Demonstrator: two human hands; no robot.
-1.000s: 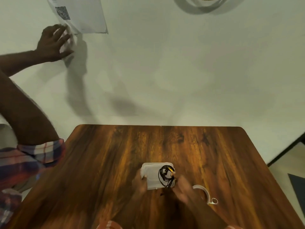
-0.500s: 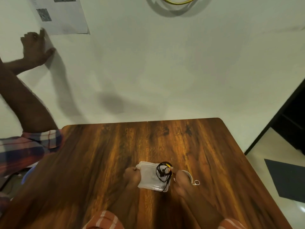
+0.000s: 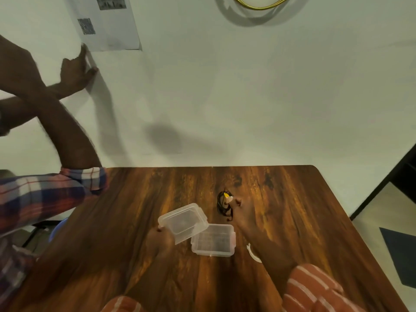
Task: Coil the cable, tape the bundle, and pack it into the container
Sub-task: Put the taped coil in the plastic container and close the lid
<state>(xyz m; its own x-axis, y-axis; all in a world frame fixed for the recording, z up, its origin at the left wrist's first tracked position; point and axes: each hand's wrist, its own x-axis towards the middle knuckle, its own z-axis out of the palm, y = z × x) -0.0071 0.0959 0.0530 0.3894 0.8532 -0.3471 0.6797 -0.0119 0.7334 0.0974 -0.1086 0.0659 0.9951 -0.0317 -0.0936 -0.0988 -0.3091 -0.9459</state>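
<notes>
A small clear plastic container (image 3: 212, 240) stands open on the wooden table (image 3: 135, 221). My left hand (image 3: 161, 240) holds its clear lid (image 3: 182, 221), tilted up just left of the box. My right hand (image 3: 244, 216) grips the coiled black cable bundle (image 3: 222, 204), which has a yellow and white tag, above the table behind the container. A white tape roll (image 3: 254, 254) lies partly hidden under my right forearm.
Another person in a plaid sleeve (image 3: 45, 194) stands at the left with both hands on the wall near a paper sheet (image 3: 108, 23). The table's far edge meets the wall; its right edge drops to the floor.
The lid has come off the container and sits in my left hand. My right hand has carried the cable bundle up and to the right, off the box. The camera has shifted.
</notes>
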